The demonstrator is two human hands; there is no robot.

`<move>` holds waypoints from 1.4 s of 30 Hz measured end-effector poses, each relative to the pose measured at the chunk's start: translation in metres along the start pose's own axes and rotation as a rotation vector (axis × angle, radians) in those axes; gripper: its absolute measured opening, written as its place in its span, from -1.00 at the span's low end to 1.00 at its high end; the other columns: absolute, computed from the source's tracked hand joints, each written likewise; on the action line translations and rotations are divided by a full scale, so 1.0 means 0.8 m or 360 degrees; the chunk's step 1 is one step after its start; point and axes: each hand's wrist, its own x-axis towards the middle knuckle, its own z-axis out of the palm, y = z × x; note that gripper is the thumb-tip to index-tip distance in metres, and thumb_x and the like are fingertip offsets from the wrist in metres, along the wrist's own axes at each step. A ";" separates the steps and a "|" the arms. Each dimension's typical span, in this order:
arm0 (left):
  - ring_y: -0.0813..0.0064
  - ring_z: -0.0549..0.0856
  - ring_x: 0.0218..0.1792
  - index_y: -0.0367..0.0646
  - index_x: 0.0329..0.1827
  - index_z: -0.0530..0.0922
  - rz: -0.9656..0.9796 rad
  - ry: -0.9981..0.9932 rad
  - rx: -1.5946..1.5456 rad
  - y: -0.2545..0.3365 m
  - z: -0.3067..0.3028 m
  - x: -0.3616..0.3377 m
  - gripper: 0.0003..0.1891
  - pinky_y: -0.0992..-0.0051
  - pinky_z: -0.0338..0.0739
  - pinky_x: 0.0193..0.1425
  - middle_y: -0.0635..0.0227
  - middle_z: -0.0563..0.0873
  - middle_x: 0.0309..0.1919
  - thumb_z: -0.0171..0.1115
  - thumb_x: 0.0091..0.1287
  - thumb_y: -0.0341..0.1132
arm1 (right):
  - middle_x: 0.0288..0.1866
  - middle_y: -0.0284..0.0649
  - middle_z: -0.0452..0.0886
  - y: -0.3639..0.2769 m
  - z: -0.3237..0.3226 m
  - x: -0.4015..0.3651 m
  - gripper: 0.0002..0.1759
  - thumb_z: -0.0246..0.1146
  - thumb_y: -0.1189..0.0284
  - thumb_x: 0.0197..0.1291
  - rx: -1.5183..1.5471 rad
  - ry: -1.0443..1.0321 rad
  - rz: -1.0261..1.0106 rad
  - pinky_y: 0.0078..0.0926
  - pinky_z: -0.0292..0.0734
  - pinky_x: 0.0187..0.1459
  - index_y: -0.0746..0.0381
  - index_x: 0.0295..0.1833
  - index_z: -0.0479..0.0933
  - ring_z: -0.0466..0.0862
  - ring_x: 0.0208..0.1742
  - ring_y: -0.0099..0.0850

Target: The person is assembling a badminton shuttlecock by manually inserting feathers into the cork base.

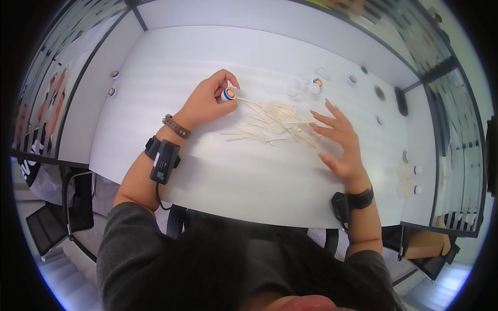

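Observation:
My left hand (205, 101) curls round a small round blue-and-white piece (228, 94) with an orange ring on its face, thumb below it and fingers above. Just right of that piece begins a loose pile of thin pale sticks (280, 123), spread in crossing directions on the white table (244, 179). At the pile's right edge my right hand (340, 137) hovers with its fingers spread and nothing in them. Its fingertips overlap the ends of some sticks in this view.
Clear plastic containers (298, 88) stand behind the pile beside another ringed piece (317, 82). Two similar pieces (113, 83) sit far left. Two clear bottles with white-and-blue tops (410, 189) lie far right. A black object (401, 101) rests by the right partition (421, 140).

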 end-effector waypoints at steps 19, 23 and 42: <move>0.74 0.18 -0.49 -0.04 0.32 0.48 -0.0017 -0.0136 0.0071 0.013 0.001 -0.004 -0.60 0.62 0.09 -0.36 0.66 0.19 -0.58 0.19 0.42 -0.38 | 0.48 -0.06 0.42 0.023 0.037 0.031 -0.29 0.45 0.14 0.11 -0.0413 0.0155 0.0136 0.06 0.00 0.56 0.20 0.35 0.52 0.16 0.62 0.05; 0.72 0.17 -0.49 -0.03 0.34 0.47 0.0021 -0.0149 0.0025 0.011 0.001 -0.005 -0.58 0.61 0.08 -0.36 0.65 0.19 -0.57 0.20 0.42 -0.36 | 0.32 -0.06 0.54 0.031 0.035 0.026 -0.42 0.47 0.20 0.09 -0.0426 0.0264 0.0163 0.08 0.09 0.54 0.23 0.20 0.62 0.31 0.55 0.04; 0.74 0.20 -0.48 -0.04 0.29 0.52 -0.0022 -0.0099 0.0023 0.012 -0.001 -0.006 -0.60 0.63 0.12 -0.36 0.66 0.23 -0.56 0.22 0.39 -0.37 | 0.33 -0.03 0.54 0.023 0.029 0.011 -0.78 0.32 0.48 0.29 -0.0238 0.0545 0.0471 -0.21 0.44 0.37 0.27 0.00 0.74 0.56 0.35 -0.13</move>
